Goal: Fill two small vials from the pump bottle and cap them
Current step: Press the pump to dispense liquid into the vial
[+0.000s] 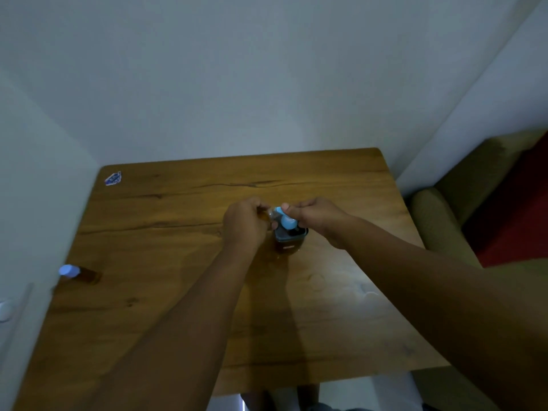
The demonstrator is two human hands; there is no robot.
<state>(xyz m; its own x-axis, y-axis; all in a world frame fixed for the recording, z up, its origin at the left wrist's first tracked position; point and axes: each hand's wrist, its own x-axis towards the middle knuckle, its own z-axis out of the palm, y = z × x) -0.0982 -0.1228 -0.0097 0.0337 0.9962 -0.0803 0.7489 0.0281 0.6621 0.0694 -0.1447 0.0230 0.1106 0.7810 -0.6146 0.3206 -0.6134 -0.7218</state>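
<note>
A pump bottle [289, 240] with a light blue pump head [287, 221] stands near the middle of the wooden table [184, 292]. My right hand [315, 216] is curled on the pump head from the right. My left hand [244, 222] holds a small clear vial [271, 214] against the nozzle; most of the vial is hidden by my fingers. A second vial [78, 273] with amber liquid and a pale blue cap lies on its side near the table's left edge.
A blue sticker [113, 178] marks the table's far left corner. White walls close in behind and to the left. An olive armchair [439, 221] with a red cushion stands to the right of the table.
</note>
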